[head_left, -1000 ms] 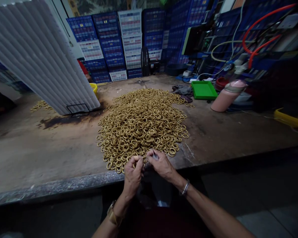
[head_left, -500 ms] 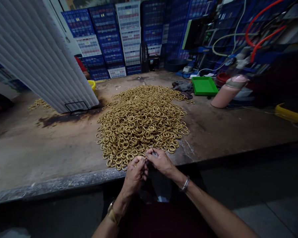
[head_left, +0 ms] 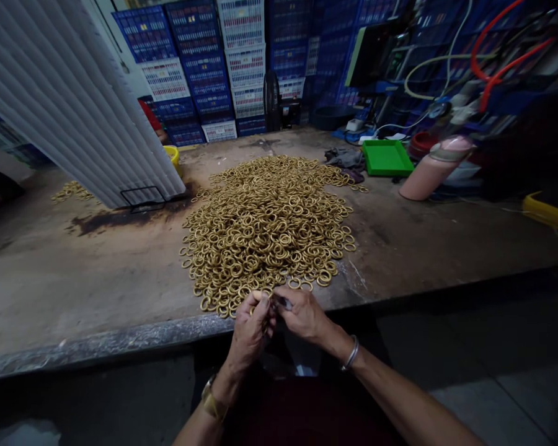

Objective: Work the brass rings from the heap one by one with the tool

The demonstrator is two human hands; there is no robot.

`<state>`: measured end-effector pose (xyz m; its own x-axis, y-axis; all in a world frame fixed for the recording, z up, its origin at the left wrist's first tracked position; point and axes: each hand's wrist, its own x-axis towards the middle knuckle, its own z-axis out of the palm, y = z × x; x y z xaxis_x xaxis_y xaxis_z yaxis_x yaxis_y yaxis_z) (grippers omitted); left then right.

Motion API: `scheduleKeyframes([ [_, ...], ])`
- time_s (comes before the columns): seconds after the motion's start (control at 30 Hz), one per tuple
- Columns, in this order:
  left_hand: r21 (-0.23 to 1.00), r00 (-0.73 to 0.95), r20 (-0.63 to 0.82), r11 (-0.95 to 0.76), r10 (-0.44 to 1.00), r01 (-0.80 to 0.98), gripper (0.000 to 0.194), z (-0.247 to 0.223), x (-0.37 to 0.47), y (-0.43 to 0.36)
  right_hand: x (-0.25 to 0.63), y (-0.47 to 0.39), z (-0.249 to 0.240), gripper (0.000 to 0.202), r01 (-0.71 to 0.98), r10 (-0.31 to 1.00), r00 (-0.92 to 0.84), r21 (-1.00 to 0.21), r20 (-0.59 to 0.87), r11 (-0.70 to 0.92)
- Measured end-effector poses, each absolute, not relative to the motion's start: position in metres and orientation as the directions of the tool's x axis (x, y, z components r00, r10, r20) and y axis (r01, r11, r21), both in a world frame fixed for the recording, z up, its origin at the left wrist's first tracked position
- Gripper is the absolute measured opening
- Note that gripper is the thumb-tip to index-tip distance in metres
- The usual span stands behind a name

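Observation:
A broad heap of gold-coloured rings (head_left: 270, 217) covers the middle of the worktable, reaching down to its front edge. My left hand (head_left: 251, 325), a watch on its wrist, is closed at the near side of the heap, with gold-coloured rings showing between its fingers. Right beside it, my right hand (head_left: 302, 314) pinches a small greyish thing (head_left: 284, 303) whose kind I cannot make out. Both sets of fingertips meet at a ring (head_left: 268, 294), partly covered by them. A metal bangle circles the right wrist.
A leaning corrugated panel (head_left: 88, 105) in a black wire stand (head_left: 144, 197) rises at left. To the right are a green tray (head_left: 387, 158) and a pink bottle (head_left: 430, 173). Crates (head_left: 198, 74) are stacked behind. A person's red sleeve (head_left: 149, 114) shows past the panel.
My right hand has drawn slightly down and in against the left hand, its fingers more curled. The left hand stays nearly in place. The view has shifted slightly.

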<state>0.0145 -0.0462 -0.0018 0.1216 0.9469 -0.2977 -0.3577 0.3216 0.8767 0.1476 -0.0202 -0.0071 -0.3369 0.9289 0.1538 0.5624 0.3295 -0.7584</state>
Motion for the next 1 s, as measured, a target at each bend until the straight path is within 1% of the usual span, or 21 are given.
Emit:
scheduleKeyframes([
  [0.1,0.913,0.111,-0.264,0.285,0.958,-0.292,0.03,-0.004,0.014,-0.046,0.147,-0.023,-0.006,0.011,0.626,0.91,-0.38,-0.678,0.167,0.386],
  [0.23,0.949,0.101,-0.223,0.24,0.97,-0.206,0.03,-0.005,0.012,-0.046,0.146,-0.023,-0.004,0.011,0.689,0.914,-0.388,-0.621,0.12,0.374],
  [0.33,0.952,0.115,-0.194,0.215,0.974,-0.218,0.03,0.0,0.009,-0.051,0.148,-0.021,-0.005,0.013,0.744,0.922,-0.386,-0.58,0.031,0.332],
  [0.4,0.942,0.163,-0.179,0.217,0.97,-0.254,0.029,0.005,0.008,-0.058,0.151,-0.018,-0.008,0.017,0.796,0.937,-0.35,-0.532,-0.015,0.289],
  [0.43,0.926,0.204,-0.189,0.243,0.96,-0.287,0.027,0.007,0.008,-0.062,0.152,-0.016,-0.01,0.019,0.822,0.947,-0.322,-0.504,-0.025,0.266],
  [0.5,0.863,0.305,-0.246,0.351,0.92,-0.363,0.025,0.008,0.01,-0.071,0.152,-0.013,-0.013,0.019,0.851,0.963,-0.268,-0.471,-0.008,0.233],
  [0.57,0.775,0.392,-0.311,0.469,0.866,-0.423,0.026,0.004,0.013,-0.077,0.15,-0.01,-0.014,0.017,0.853,0.973,-0.226,-0.475,0.039,0.217],
  [0.63,0.715,0.433,-0.352,0.537,0.83,-0.448,0.028,-0.003,0.017,-0.081,0.146,-0.007,-0.012,0.017,0.852,0.977,-0.197,-0.479,0.079,0.211],
  [0.77,0.663,0.437,-0.385,0.573,0.813,-0.482,0.024,-0.013,0.019,-0.082,0.136,-0.001,-0.006,0.024,0.895,0.98,-0.192,-0.4,0.056,0.198],
  [0.87,0.632,0.427,-0.371,0.561,0.825,-0.534,0.018,-0.011,0.018,-0.079,0.13,0.003,-0.004,0.02,0.923,0.983,-0.18,-0.341,0.026,0.178],
  [0.93,0.604,0.442,-0.36,0.566,0.822,-0.561,0.013,-0.009,0.016,-0.077,0.128,0.004,-0.005,0.017,0.926,0.985,-0.172,-0.339,0.023,0.169],
  [1.0,0.571,0.466,-0.361,0.587,0.808,-0.574,0.013,-0.008,0.015,-0.076,0.129,0.005,-0.008,0.015,0.918,0.986,-0.164,-0.36,0.037,0.166],
])
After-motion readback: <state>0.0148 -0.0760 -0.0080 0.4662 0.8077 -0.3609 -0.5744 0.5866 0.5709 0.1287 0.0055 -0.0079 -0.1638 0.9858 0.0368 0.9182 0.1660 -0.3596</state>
